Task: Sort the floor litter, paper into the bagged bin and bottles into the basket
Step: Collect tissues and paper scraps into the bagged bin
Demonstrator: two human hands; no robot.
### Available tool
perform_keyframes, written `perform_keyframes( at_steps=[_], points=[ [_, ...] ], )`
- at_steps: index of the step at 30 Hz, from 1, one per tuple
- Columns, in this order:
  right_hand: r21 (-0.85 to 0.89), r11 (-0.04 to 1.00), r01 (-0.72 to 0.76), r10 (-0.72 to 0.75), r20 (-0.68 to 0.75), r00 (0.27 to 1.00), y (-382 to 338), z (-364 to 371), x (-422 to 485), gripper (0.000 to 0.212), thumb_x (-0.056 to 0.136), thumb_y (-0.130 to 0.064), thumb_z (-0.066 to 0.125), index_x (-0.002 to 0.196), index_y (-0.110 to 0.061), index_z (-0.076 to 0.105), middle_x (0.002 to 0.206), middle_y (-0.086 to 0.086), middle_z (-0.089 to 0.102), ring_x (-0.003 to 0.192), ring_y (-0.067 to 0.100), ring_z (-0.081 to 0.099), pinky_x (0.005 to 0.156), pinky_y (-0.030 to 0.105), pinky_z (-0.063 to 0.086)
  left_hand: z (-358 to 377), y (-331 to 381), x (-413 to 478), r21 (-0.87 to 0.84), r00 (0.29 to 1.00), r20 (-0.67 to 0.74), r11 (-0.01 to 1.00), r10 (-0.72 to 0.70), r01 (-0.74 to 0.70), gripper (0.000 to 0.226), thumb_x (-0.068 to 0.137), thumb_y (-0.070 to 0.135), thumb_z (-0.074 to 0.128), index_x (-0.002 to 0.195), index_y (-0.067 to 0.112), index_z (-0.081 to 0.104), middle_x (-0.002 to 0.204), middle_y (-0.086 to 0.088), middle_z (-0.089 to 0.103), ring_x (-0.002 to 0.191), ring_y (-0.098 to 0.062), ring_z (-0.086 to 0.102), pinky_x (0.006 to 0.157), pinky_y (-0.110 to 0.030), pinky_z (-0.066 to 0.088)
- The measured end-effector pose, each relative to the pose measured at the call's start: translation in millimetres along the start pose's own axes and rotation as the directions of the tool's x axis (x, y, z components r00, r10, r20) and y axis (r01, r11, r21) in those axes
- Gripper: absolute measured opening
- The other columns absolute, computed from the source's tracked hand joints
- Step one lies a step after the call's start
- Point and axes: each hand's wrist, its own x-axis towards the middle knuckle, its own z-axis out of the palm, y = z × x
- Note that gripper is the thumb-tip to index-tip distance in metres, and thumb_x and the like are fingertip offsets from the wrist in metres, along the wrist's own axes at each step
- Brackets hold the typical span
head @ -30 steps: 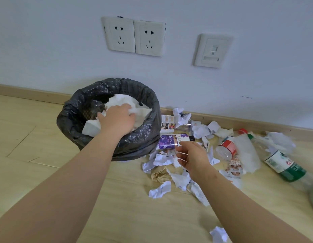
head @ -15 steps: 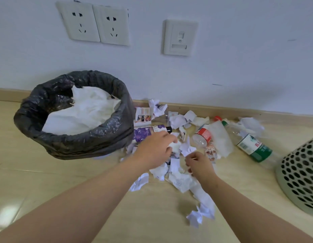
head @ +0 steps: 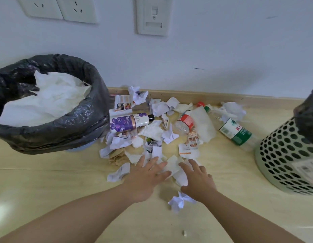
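Note:
Torn and crumpled paper scraps (head: 152, 132) litter the wooden floor by the wall. My left hand (head: 147, 176) and my right hand (head: 197, 178) lie flat with spread fingers on the nearest scraps, a white piece (head: 172, 165) between them. A crumpled ball (head: 178, 202) sits under my right wrist. The black-bagged bin (head: 52, 127) at left holds white paper. A purple bottle (head: 127, 122) lies beside it. A red-labelled bottle (head: 184, 122) and a green-labelled bottle (head: 234, 130) lie further right. The perforated green basket (head: 285, 155) stands at the right edge.
The wall (head: 204, 50) with its skirting board runs right behind the litter, with sockets (head: 59, 7) and a switch plate (head: 154, 15) above. A small crumb (head: 184, 233) lies on the bare floor near me.
My left hand left the bin and came down to the floor scraps. Both hands moved nearer to me and flattened out on the paper. The view shifted right, showing the basket.

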Motion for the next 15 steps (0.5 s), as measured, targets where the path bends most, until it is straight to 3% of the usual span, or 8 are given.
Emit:
perform_keyframes(
  at_steps=[1, 3, 6, 11, 15],
  points=[
    [0.003, 1.0, -0.014, 0.014, 0.02, 1.0, 1.5, 1.9, -0.7, 0.074, 0.085, -0.034, 0.058, 0.146, -0.038, 0.015, 0.155, -0.005, 0.006, 0.135, 0.026, 0.025, 0.101, 0.039, 0.037, 0.7, 6.1, 5.5, -0.027, 0.999, 0.019, 0.999, -0.03, 0.03, 0.08, 0.052, 0.032, 0.082, 0.127, 0.031, 0.052, 0.132, 0.0, 0.057, 0.12, -0.028, 0.056, 0.097, -0.051, 0.043],
    [-0.03, 1.0, -0.004, 0.005, 0.029, 1.0, 4.8, 4.5, -0.8, 0.072, 0.086, -0.031, 0.06, 0.145, -0.035, 0.018, 0.154, -0.003, 0.01, 0.135, 0.025, 0.025, 0.101, 0.039, 0.038, 3.4, 12.1, 13.1, -0.013, 0.999, 0.031, 0.999, -0.045, 0.045, 0.063, 0.035, 0.028, 0.086, 0.096, 0.029, 0.071, 0.099, 0.001, 0.07, 0.089, -0.026, 0.068, 0.084, -0.041, 0.045],
    [-0.062, 0.998, 0.021, -0.02, 0.01, 1.0, 11.0, 7.0, -0.2, 0.067, 0.089, -0.02, 0.057, 0.145, -0.033, 0.022, 0.152, -0.002, 0.016, 0.135, 0.024, 0.025, 0.101, 0.035, 0.039, 7.4, 12.8, 18.5, 0.066, 0.999, -0.015, 0.997, -0.033, 0.034, 0.035, 0.029, 0.015, 0.08, 0.057, 0.025, 0.062, 0.059, 0.006, 0.055, 0.057, -0.018, 0.057, 0.07, -0.032, 0.035],
    [-0.049, 0.998, 0.034, -0.036, -0.025, 0.999, 12.7, 7.5, 4.0, 0.063, 0.087, -0.017, 0.056, 0.142, -0.033, 0.029, 0.148, -0.002, 0.024, 0.129, 0.024, 0.031, 0.098, 0.031, 0.041, 4.1, 5.3, 12.0, 0.137, 0.997, -0.072, 0.99, -0.028, 0.038, 0.031, 0.03, 0.005, 0.076, 0.044, 0.023, 0.056, 0.047, 0.007, 0.046, 0.048, -0.016, 0.048, 0.065, -0.029, 0.023],
    [-0.023, 0.999, 0.028, -0.029, -0.042, 0.999, 10.8, 5.6, 6.6, 0.059, 0.086, -0.023, 0.055, 0.14, -0.032, 0.032, 0.146, -0.003, 0.027, 0.128, 0.023, 0.033, 0.1, 0.03, 0.037, 8.7, -6.0, 10.0, 0.138, 0.994, -0.106, 0.99, -0.018, 0.033, 0.025, 0.038, 0.006, 0.072, 0.048, 0.022, 0.056, 0.048, 0.008, 0.047, 0.052, -0.016, 0.049, 0.065, -0.029, 0.024]
  ],
)
